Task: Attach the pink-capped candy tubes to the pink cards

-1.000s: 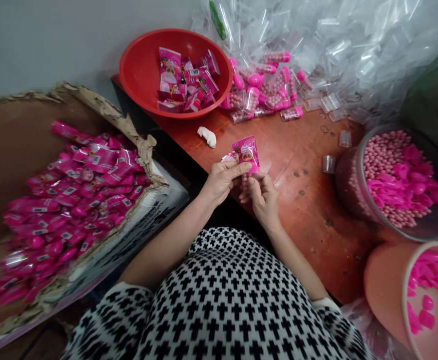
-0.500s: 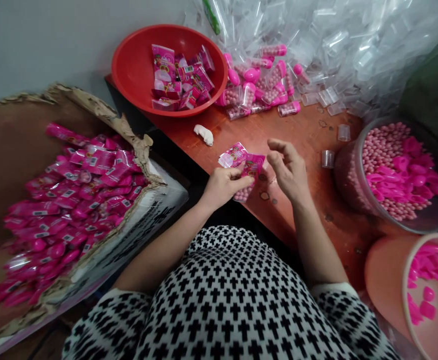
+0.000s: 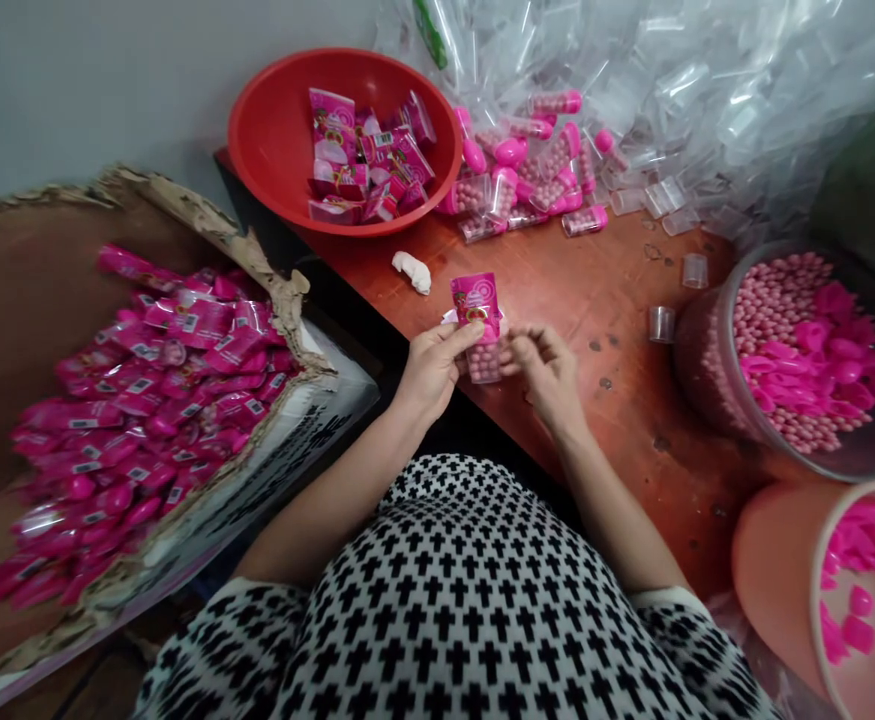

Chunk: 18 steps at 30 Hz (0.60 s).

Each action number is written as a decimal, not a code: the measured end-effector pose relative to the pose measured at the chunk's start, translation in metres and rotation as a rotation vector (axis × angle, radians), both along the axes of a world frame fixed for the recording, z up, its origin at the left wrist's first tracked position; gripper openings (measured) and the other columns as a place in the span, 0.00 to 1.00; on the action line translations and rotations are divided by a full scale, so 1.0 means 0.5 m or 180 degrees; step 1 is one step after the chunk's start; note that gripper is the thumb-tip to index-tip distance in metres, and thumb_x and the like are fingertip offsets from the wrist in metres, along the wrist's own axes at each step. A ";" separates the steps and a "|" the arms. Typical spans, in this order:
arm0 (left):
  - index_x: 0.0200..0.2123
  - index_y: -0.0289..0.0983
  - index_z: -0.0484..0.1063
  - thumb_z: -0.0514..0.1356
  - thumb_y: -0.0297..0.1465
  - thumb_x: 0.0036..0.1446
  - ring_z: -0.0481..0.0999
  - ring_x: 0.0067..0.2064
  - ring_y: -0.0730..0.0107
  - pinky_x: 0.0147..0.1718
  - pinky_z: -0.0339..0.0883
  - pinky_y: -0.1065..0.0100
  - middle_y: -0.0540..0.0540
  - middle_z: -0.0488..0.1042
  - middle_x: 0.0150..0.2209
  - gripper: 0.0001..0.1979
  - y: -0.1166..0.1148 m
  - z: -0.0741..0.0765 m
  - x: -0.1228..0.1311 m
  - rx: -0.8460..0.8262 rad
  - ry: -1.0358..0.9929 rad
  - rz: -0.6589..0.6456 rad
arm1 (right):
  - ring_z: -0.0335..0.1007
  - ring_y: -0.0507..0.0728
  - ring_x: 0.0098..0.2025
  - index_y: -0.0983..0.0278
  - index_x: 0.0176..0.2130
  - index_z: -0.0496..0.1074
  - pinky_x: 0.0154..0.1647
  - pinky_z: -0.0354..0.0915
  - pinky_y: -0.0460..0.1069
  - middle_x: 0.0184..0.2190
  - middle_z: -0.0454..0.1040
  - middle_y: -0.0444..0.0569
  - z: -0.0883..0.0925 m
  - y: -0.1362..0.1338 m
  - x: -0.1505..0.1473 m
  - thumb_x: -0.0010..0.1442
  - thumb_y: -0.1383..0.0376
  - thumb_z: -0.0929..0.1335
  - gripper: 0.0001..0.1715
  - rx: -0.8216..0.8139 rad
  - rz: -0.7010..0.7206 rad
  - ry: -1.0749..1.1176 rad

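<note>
My left hand is closed on a printed pink packet, thumb across its front. Below the printed part, a clear section full of pink beads shows. A bit of white and pink peeks out behind the packet's left edge, mostly hidden. Close by on the right, my right hand has its fingers curled in with the thumb near the index finger. Its fingertips are at the beaded section's right side; whether they pinch anything is unclear.
A red bowl of packets stands at the back left. Bead-filled tubes and clear empty tubes lie behind. At right stand a bucket of beads and pink pieces and a peach bucket. A torn carton holds pink packets.
My left hand has turned the packet more upright, its beaded end now pointing toward me. My right hand has moved left and down to the packet, its fingers curling in.
</note>
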State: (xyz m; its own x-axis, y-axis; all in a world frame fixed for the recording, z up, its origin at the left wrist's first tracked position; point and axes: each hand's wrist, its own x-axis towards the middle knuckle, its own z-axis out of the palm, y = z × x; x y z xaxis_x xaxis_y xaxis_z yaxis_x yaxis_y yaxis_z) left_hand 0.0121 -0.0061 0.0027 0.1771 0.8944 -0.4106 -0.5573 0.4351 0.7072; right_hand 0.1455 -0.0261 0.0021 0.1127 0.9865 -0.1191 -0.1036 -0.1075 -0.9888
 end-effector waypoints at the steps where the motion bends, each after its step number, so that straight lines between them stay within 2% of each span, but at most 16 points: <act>1: 0.25 0.32 0.74 0.70 0.33 0.43 0.72 0.24 0.76 0.27 0.69 0.72 0.49 0.73 0.22 0.11 0.002 -0.001 0.004 -0.0043 -0.0151 0.0113 | 0.72 0.49 0.30 0.62 0.37 0.69 0.31 0.71 0.45 0.31 0.75 0.42 -0.004 -0.014 -0.007 0.50 0.53 0.74 0.20 -0.0205 0.0135 0.0193; 4: 0.25 0.32 0.72 0.70 0.33 0.44 0.72 0.25 0.76 0.29 0.69 0.73 0.49 0.73 0.23 0.12 0.003 -0.002 0.013 -0.0113 -0.0400 0.0182 | 0.73 0.48 0.27 0.62 0.37 0.69 0.31 0.73 0.45 0.28 0.76 0.40 -0.013 -0.042 -0.028 0.48 0.57 0.76 0.20 -0.0526 0.0152 0.0558; 9: 0.27 0.32 0.72 0.71 0.35 0.43 0.75 0.27 0.72 0.32 0.72 0.69 0.47 0.75 0.26 0.15 0.002 0.000 0.017 -0.0160 -0.0313 0.0096 | 0.74 0.49 0.26 0.62 0.37 0.70 0.29 0.74 0.45 0.28 0.77 0.41 -0.014 -0.046 -0.038 0.49 0.58 0.75 0.18 -0.0385 -0.0051 0.0401; 13: 0.25 0.31 0.73 0.72 0.34 0.42 0.74 0.26 0.73 0.29 0.71 0.70 0.45 0.76 0.25 0.14 0.003 0.000 0.015 -0.0142 -0.0203 -0.0019 | 0.75 0.49 0.27 0.62 0.36 0.71 0.30 0.75 0.46 0.29 0.78 0.41 -0.017 -0.047 -0.035 0.49 0.59 0.75 0.16 -0.0262 -0.0126 0.0341; 18: 0.25 0.29 0.76 0.72 0.36 0.40 0.73 0.25 0.74 0.25 0.67 0.73 0.45 0.75 0.24 0.15 0.002 0.000 0.007 0.0073 0.0070 -0.0278 | 0.74 0.49 0.22 0.63 0.31 0.71 0.24 0.74 0.44 0.26 0.78 0.40 -0.017 -0.045 -0.033 0.44 0.58 0.77 0.18 -0.0585 -0.0144 0.0933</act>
